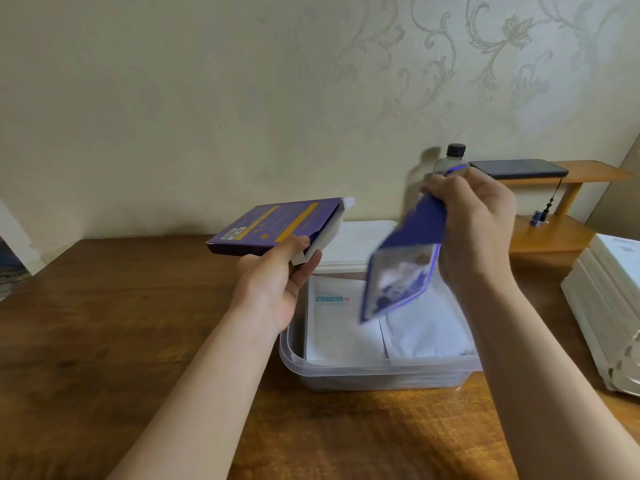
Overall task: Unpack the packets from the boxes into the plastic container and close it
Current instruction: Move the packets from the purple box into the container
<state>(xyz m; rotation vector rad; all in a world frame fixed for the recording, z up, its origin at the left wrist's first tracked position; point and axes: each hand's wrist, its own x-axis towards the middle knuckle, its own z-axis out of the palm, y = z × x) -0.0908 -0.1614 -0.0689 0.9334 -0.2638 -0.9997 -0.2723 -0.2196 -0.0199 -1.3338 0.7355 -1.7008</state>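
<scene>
2 bare arms reach in from 6 o'clock over a brown wooden desk (104,323). Nearest on it stands the clear plastic container (377,375), uncovered, at about 5 o'clock of the view's centre. 2 white packets (343,327) lie flat side by side on its floor.

At 10 o'clock of the container, the left hand (277,285) is raised off the desk. Its thumb lies on top and its fingers are curled beneath the near corner of a purple box (273,225). The box is roughly level, and its open end with a white flap points to 3 o'clock.

Above the container, the right hand (474,230) has its fingers curled round the upper end of a purple packet (401,271). The packet hangs tilted, its lower end toward 7 o'clock over the container's middle. It is blurred, so whether it is 1 packet or several cannot be told.

Just behind the container, at 12 o'clock, a white lid (360,240) lies flat on the desk. At 3 o'clock, by the desk's right edge, sits a stack of white boxes (609,306).

Farther off at 1 o'clock is a wooden shelf (554,233) with a dark flat device (519,168) on its upper tier. A small blue charm (538,216) hangs from that device on a cord. A clear bottle (450,161) with a dark cap stands behind the right hand, against a pale wall (207,98) with scroll patterning.
</scene>
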